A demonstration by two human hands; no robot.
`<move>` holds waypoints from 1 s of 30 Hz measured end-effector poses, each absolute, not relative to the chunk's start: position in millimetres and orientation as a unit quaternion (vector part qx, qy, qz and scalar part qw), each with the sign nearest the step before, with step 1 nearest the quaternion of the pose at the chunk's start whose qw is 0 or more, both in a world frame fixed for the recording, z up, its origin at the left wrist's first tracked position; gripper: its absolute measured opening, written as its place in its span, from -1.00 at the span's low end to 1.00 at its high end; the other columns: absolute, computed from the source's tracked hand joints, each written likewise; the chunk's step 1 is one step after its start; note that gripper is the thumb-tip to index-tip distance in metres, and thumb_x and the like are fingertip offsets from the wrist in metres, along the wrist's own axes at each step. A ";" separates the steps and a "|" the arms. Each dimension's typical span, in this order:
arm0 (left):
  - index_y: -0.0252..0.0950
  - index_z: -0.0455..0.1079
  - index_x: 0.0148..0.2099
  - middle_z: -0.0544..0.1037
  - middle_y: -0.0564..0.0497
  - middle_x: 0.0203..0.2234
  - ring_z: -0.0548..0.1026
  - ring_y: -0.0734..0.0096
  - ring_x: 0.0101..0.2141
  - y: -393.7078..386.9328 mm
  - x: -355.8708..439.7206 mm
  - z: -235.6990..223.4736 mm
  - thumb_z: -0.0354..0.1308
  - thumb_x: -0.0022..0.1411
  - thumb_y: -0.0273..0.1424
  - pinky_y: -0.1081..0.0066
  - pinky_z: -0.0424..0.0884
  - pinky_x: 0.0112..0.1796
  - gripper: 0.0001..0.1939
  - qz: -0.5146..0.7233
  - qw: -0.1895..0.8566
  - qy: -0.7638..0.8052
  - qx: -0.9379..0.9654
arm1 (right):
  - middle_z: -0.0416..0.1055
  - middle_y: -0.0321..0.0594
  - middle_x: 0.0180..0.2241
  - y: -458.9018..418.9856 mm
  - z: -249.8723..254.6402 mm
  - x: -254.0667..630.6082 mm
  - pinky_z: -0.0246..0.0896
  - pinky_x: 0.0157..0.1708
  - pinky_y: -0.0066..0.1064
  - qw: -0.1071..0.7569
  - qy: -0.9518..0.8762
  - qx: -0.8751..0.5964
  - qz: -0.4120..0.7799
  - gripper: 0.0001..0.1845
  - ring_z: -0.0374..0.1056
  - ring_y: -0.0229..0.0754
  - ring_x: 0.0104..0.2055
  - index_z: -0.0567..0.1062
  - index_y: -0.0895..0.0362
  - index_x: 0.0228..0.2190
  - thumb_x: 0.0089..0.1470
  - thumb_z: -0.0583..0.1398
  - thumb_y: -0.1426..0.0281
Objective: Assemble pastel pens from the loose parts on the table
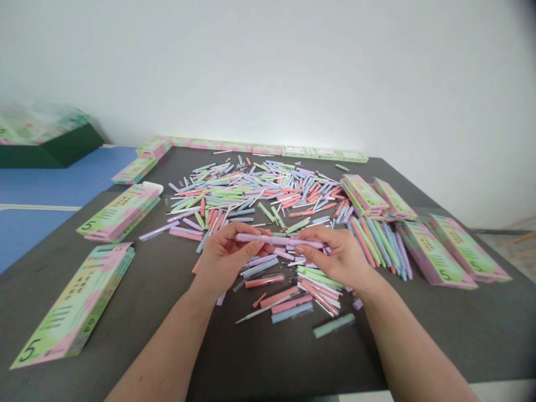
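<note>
A purple pen (280, 241) is stretched level between my two hands above the pile. My left hand (228, 254) pinches its left end, thumb and fingers closed round the barrel. At its right end, my right hand (335, 254) grips the pen in the same way. Whether it is one piece or two parts meeting in the middle, I cannot tell. Below and beyond lies a large loose heap of pen parts (234, 192) in purple, green, blue and coral, with thin white refills among them. Near the front, a pale green barrel (334, 325) lies apart.
Assembled-looking pens (381, 245) lie in a row at right, beside printed pen boxes (439, 254). More boxes stand at left (73, 304) and along the back edge (234, 146). A dark green bin (54, 149) holding plastic bags sits on a blue surface at far left.
</note>
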State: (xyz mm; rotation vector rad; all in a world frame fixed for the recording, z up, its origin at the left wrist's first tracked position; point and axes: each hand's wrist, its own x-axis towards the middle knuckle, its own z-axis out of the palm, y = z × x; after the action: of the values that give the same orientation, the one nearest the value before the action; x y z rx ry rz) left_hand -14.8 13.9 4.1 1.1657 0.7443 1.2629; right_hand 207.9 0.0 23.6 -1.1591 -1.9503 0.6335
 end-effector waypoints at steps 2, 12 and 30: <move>-0.33 0.45 -0.32 0.62 -0.03 -0.31 0.61 0.39 -0.39 14.7 -16.1 7.0 0.35 0.02 -0.41 0.40 0.57 -0.28 -0.83 0.530 0.586 0.339 0.510 | 0.56 -0.19 -0.38 2.1 25.8 211.7 0.29 -0.40 -0.43 0.392 -0.765 -0.452 0.237 -0.81 0.44 -0.19 -0.39 0.56 0.13 -0.31 0.09 0.24 0.29; -0.29 0.55 -0.17 0.60 -0.06 -0.17 0.54 0.31 -0.24 16.0 -20.8 14.7 0.23 0.14 -0.31 0.43 0.45 -0.25 -0.77 0.337 0.375 0.440 0.743 | 0.59 -0.19 -0.35 6.9 32.6 222.9 0.34 -0.34 -0.45 0.365 -0.769 -0.465 0.246 -0.84 0.50 -0.16 -0.32 0.61 0.14 -0.35 0.04 0.27 0.33; -0.23 0.38 0.02 0.56 -0.02 -0.10 0.51 0.28 -0.13 8.1 -12.0 4.2 -0.06 0.36 -0.28 0.37 0.38 -0.15 -0.71 0.212 0.287 0.390 0.849 | 0.53 -0.24 -0.42 4.4 32.0 216.1 0.23 -0.37 -0.49 0.323 -0.767 -0.454 0.320 -0.87 0.42 -0.25 -0.38 0.57 0.17 -0.37 0.02 0.28 0.37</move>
State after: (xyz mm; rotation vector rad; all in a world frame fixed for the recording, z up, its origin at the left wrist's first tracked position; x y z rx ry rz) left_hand -12.0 8.1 4.2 2.2670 1.0410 0.5675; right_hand 216.1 4.4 32.0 -1.1910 -2.0124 0.8389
